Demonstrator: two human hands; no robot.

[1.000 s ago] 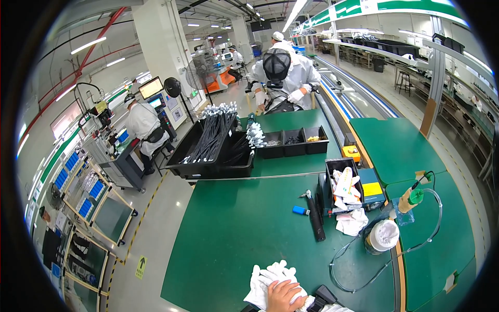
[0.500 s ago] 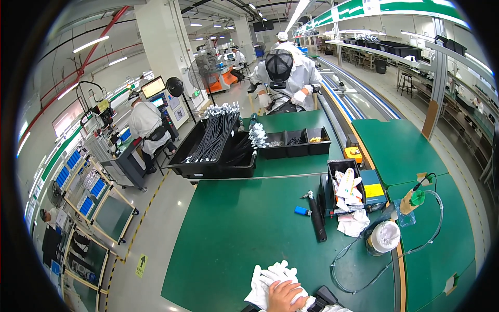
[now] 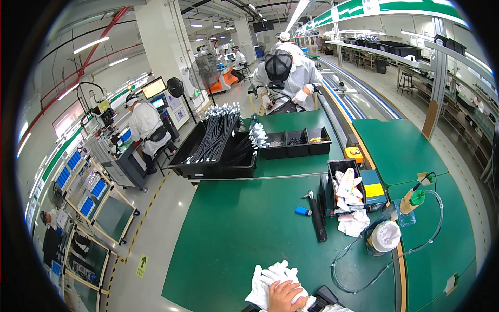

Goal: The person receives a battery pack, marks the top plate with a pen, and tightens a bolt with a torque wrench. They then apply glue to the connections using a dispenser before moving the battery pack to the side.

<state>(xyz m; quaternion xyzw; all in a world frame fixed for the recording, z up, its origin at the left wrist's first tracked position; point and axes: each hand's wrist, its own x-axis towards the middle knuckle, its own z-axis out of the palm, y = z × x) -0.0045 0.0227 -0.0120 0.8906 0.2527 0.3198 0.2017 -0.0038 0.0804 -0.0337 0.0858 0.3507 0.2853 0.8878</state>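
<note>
At the near edge of the green table, my left hand (image 3: pixel 284 296) is bare, its fingers bent over a bunched white knit glove (image 3: pixel 278 271). Limp-looking white glove fingers fan out beyond it and to its left. My right hand appears to be beneath or inside this white fabric; its own fingers are hidden. A black device (image 3: pixel 326 297) sits by the white sleeve at right.
A black screwdriver-like tool (image 3: pixel 316 218), a blue cap-like piece (image 3: pixel 302 210), a black bin with gloves (image 3: pixel 347 190), a white-topped jar (image 3: pixel 385 236) and a looped clear tube (image 3: pixel 338 275) lie right. Beyond stand cable bins (image 3: pixel 208 169) and a co-worker (image 3: pixel 291 73).
My hands and the glove stay almost still. Across the table the co-worker's hand on the picture's left has shifted slightly. The seated person at far left has lifted their head a little.
</note>
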